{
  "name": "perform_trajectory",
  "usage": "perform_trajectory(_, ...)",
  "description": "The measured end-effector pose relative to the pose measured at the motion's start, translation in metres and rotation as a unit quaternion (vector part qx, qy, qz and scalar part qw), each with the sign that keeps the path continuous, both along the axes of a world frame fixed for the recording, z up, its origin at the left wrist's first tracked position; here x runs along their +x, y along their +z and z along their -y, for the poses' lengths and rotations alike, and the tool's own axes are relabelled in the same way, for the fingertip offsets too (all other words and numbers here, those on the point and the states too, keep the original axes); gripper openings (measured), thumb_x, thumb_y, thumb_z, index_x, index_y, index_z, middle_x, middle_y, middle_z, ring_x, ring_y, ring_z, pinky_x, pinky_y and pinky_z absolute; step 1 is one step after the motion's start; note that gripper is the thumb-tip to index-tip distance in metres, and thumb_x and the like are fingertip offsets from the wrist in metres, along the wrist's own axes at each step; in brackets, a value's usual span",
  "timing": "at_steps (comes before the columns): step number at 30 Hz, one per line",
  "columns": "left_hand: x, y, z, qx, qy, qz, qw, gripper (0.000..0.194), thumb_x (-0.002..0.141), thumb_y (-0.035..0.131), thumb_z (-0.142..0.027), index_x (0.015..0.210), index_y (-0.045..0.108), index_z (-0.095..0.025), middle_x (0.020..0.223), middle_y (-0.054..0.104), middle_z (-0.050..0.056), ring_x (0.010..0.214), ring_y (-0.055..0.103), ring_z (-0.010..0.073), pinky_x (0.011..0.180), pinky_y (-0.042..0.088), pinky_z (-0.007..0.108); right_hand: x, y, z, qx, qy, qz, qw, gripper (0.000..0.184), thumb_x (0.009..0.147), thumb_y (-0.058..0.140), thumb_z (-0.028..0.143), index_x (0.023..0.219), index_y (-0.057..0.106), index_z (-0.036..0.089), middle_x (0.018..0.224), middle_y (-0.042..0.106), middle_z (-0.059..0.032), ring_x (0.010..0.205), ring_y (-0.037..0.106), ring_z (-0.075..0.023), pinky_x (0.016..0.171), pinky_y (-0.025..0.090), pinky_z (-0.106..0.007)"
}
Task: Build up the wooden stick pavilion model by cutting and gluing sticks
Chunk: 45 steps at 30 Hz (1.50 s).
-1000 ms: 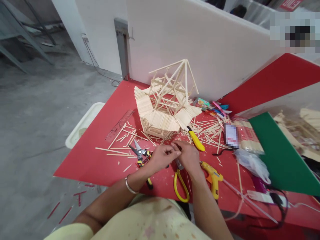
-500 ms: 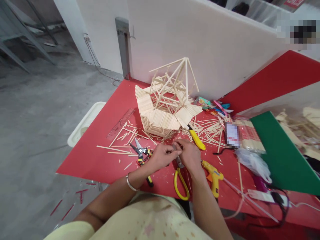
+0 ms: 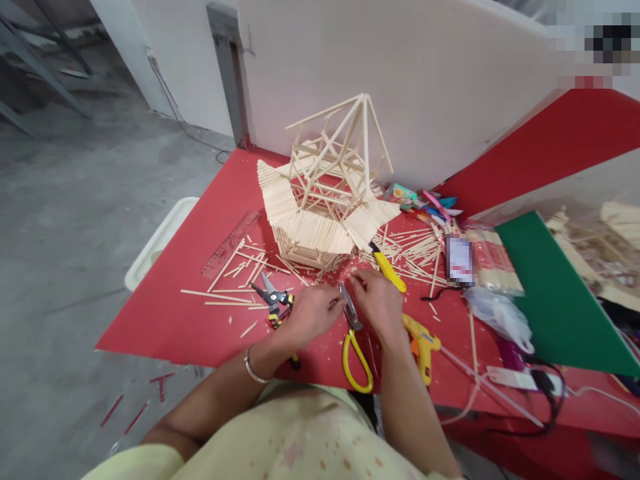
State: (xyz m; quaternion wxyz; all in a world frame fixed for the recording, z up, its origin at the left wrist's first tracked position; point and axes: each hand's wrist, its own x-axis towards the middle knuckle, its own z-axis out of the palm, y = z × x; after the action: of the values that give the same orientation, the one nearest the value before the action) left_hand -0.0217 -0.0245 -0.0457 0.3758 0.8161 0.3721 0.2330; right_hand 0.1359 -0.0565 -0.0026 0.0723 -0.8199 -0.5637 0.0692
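My left hand [image 3: 316, 311] is closed just left of the blades of the yellow-handled scissors [image 3: 357, 363], fingertips close to the metal. On their other side, my right hand [image 3: 379, 303] has thumb and fingers pinched together near the blade tips. Anything in either pinch is too small to make out. The scissors lie on the red tabletop [image 3: 165, 320] with their handle towards me. Beyond my hands stands a model of thin wooden sticks [image 3: 320, 233], with an open frame rising to a peak and flared slatted panels around it.
Pruning shears [image 3: 273, 297] and a clear ruler [image 3: 231, 243] lie to the left among cut sticks. At right are a yellow utility knife [image 3: 389, 270], a yellow glue gun [image 3: 425, 350], loose sticks [image 3: 417, 253], a plastic bag [image 3: 500, 317] and a power strip [image 3: 520, 381].
My hands have moved apart, uncovering more of the scissors' blades between them. The whole view has shifted slightly, with the table and model appearing a little higher and further left.
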Motion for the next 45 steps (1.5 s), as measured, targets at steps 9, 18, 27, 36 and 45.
perform_trajectory(9, 0.002, -0.007, 0.002, 0.011, -0.029, 0.012, 0.999, 0.018, 0.082, 0.060, -0.021, 0.065, 0.066, -0.020, 0.066, 0.066, 0.006, 0.062, 0.057, 0.0187, 0.061, 0.034, 0.030, -0.007, -0.014, -0.023, 0.001, 0.144, -0.071, 0.987, 0.022, 0.095, 0.055, 0.031, 0.104, 0.075, 0.027, 0.106, 0.074, -0.0025, 0.095, 0.066, -0.0186, 0.083, 0.044, -0.028)
perform_trajectory(18, -0.004, 0.011, 0.011, 0.046, -0.149, 0.176, 0.972, 0.032, 0.084, 0.058, -0.027, 0.052, 0.055, -0.023, 0.057, 0.057, 0.004, 0.058, 0.052, 0.0172, 0.069, 0.044, 0.033, -0.014, -0.029, -0.019, -0.035, 0.221, -0.204, 0.953, 0.023, 0.094, 0.056, 0.033, 0.104, 0.076, 0.027, 0.100, 0.074, -0.0016, 0.092, 0.066, -0.0172, 0.080, 0.046, -0.025)
perform_trajectory(27, -0.020, 0.028, -0.015, -0.108, 0.308, 0.401, 0.856, 0.045, 0.088, 0.058, -0.051, 0.057, 0.053, -0.020, 0.052, 0.048, -0.001, 0.051, 0.044, 0.0110, 0.054, 0.039, 0.026, -0.044, -0.026, -0.012, -0.040, 0.133, -0.030, 0.990, 0.028, 0.096, 0.048, 0.033, 0.104, 0.074, 0.025, 0.104, 0.074, -0.0063, 0.089, 0.065, -0.0199, 0.071, 0.040, -0.027)
perform_trajectory(36, -0.013, -0.003, -0.046, -0.179, 0.410, 0.534, 0.717, 0.027, 0.084, 0.066, -0.041, 0.073, 0.062, -0.016, 0.070, 0.059, -0.002, 0.057, 0.050, 0.0072, 0.055, 0.040, 0.019, -0.047, -0.023, -0.008, -0.019, 0.134, -0.042, 0.990, 0.022, 0.096, 0.053, 0.033, 0.105, 0.073, 0.028, 0.104, 0.074, -0.0027, 0.092, 0.065, -0.0188, 0.072, 0.038, -0.026)
perform_trajectory(45, -0.015, 0.003, -0.040, -0.209, 0.368, 0.526, 0.738, 0.027, 0.085, 0.066, -0.039, 0.070, 0.063, -0.016, 0.061, 0.059, -0.002, 0.052, 0.051, 0.0073, 0.050, 0.038, 0.019, -0.029, -0.024, -0.002, -0.010, 0.086, -0.023, 0.996, 0.025, 0.097, 0.050, 0.033, 0.108, 0.072, 0.028, 0.109, 0.072, -0.0040, 0.095, 0.064, -0.0191, 0.074, 0.037, -0.027)
